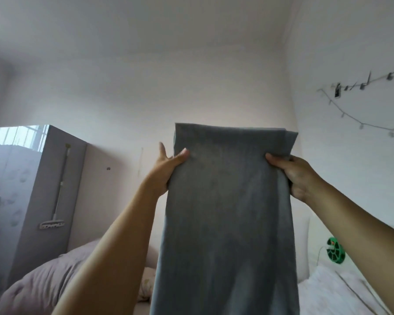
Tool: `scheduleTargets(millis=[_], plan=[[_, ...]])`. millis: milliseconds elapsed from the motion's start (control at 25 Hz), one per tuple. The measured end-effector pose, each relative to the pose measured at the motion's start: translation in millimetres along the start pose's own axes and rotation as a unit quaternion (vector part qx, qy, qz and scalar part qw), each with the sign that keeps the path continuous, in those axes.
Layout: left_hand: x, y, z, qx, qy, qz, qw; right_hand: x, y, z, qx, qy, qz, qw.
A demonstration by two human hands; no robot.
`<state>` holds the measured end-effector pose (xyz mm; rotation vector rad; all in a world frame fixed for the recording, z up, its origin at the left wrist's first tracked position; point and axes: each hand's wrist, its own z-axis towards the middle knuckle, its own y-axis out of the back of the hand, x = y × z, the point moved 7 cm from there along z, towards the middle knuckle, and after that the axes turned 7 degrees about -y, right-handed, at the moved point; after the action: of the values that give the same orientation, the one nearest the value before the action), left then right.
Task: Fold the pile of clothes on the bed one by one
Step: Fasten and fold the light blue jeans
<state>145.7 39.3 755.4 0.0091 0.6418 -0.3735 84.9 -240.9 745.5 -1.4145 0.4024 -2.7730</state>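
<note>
- Hanging upright in mid-air at the centre of the view, a grey-blue garment (228, 212) is held up in front of the white wall, its top edge folded over and its lower part running out of the bottom of the frame.
- The left hand (166, 171) grips the garment's left edge near the top, thumb on the front of the cloth, fingers behind it.
- The right hand (293, 176) clamps the right edge at about the same height, thumb in front and fingers curled round the bunched fabric.
- Below lies the bed (332, 292) with a pinkish duvet (43, 280) heaped at the left.
- A grey wardrobe (43, 189) stands at the left; a green reel (336, 251) sits by the right wall, under a string of clips (359, 126).
</note>
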Motion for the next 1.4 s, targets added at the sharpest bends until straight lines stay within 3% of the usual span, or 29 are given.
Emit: scheduleTargets(millis=[80, 120, 320, 480, 920, 1080, 1240, 1400], plan=[[35, 5, -26, 0.04, 0.103, 0.06, 0.992, -3, -8, -1, 0.013, -0.013, -0.01, 1.0], [45, 12, -31, 0.023, 0.119, 0.07, 0.99, -6, -10, 0, 0.02, -0.018, -0.021, 0.999], [45, 14, -24, -0.056, 0.042, 0.022, 0.997, -14, 4, -5, 0.022, -0.033, -0.028, 0.999], [47, 8, -31, -0.093, 0.001, 0.053, 0.994, -31, 16, -13, 0.008, -0.05, -0.013, 0.999], [-1, 20, 12, -0.034, -0.025, 0.071, 0.997, 14, -4, 8, 0.05, -0.016, -0.061, 0.997], [35, 37, 21, -0.038, -0.004, 0.098, 0.994, -29, -5, 32, 0.047, -0.05, -0.069, 0.995], [115, 59, 33, -0.069, 0.051, 0.106, 0.991, -101, -2, 74, 0.023, -0.092, -0.069, 0.993], [176, 70, 68, -0.112, 0.093, 0.116, 0.982, -141, -8, 134, 0.002, -0.077, -0.056, 0.995]])
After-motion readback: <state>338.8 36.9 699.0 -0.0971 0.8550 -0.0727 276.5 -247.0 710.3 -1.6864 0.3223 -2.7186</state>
